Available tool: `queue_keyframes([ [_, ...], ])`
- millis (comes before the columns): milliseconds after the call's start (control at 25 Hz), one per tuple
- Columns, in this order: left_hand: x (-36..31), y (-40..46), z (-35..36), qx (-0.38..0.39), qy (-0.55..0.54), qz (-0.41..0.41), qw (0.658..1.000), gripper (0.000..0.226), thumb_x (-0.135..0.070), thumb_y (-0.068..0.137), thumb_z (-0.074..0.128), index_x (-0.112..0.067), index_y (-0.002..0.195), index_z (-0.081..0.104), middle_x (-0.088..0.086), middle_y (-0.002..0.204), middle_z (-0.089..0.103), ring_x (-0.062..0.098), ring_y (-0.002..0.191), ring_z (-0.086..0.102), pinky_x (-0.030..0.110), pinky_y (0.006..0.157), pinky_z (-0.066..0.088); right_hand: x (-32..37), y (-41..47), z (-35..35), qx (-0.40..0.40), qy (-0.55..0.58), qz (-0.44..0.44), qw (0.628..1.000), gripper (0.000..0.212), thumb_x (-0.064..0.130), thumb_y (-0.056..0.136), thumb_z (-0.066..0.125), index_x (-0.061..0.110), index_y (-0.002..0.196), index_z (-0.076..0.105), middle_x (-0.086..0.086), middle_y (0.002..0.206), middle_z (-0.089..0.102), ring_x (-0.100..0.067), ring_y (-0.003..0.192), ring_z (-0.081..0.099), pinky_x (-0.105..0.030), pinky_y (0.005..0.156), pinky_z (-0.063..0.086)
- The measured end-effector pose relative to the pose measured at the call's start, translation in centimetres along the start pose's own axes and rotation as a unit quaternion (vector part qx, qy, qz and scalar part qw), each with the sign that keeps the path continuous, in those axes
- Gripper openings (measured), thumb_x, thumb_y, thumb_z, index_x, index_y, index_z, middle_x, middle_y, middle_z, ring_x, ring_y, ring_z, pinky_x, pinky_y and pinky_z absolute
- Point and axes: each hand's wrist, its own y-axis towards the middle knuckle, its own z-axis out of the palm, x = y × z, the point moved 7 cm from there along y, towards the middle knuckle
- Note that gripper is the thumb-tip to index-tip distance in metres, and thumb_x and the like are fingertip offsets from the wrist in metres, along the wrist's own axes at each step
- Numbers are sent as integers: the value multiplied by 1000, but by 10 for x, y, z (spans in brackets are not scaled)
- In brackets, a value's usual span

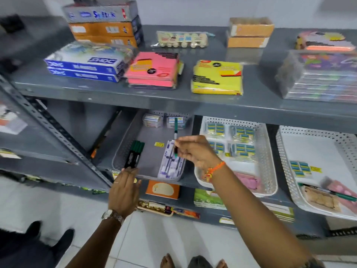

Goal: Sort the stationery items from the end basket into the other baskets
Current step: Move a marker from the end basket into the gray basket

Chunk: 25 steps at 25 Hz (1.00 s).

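Note:
My right hand (pixel 195 149) pinches a green marker (pixel 176 132) upright over the grey basket (pixel 123 144) on the lower shelf. That basket holds several green markers (pixel 135 154) at its left, a pack of blue pens (pixel 171 163) at its right and two small clear boxes (pixel 152 120) at the back. My left hand (pixel 123 190) is flat, fingers apart, at the grey basket's front rim and holds nothing. The middle white basket (pixel 270 151) holds several eraser packs (pixel 241 134). The end white basket (pixel 286 151) at the right holds a green pen (pixel 332 193), erasers and a tan pack.
The upper shelf (pixel 135 93) carries boxes, a pink sticky-note pack (pixel 154 68) and a yellow sticky-note pack (pixel 217 76), overhanging the baskets. A slanted metal brace (pixel 58 136) stands left of the grey basket. More goods lie on the shelf below. My feet are on the white tiled floor.

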Motion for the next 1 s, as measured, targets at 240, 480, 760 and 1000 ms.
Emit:
queue_keyframes([
  [240,9,1,-2,-19,-32,5,999,47,-13,94,44,-6,140,53,18,130,62,34,123,52,48,108,41,-73,72,76,-66,-170,81,980,22,-5,72,80,-3,84,61,-19,87,69,-30,75,74,-40,64,63],
  [480,8,0,-6,-58,-62,24,996,57,1,83,56,-2,140,53,18,130,62,28,127,47,45,113,36,-113,107,92,-70,-275,111,952,26,5,67,88,0,66,62,-14,67,69,-26,63,72,-39,61,62],
  [760,9,-2,2,-49,-72,-4,996,58,-8,83,48,-2,141,52,16,133,62,27,131,45,34,122,24,-100,96,99,-50,-301,108,946,37,-1,85,71,8,62,43,-7,59,51,-9,39,56,-16,36,48],
  [1000,5,-1,0,-59,-78,-14,995,57,-10,86,47,-5,142,47,16,135,59,28,133,43,38,119,27,-90,103,80,-64,-294,74,951,21,-6,75,79,-9,88,63,-23,90,71,-25,65,74,-36,57,62],
])
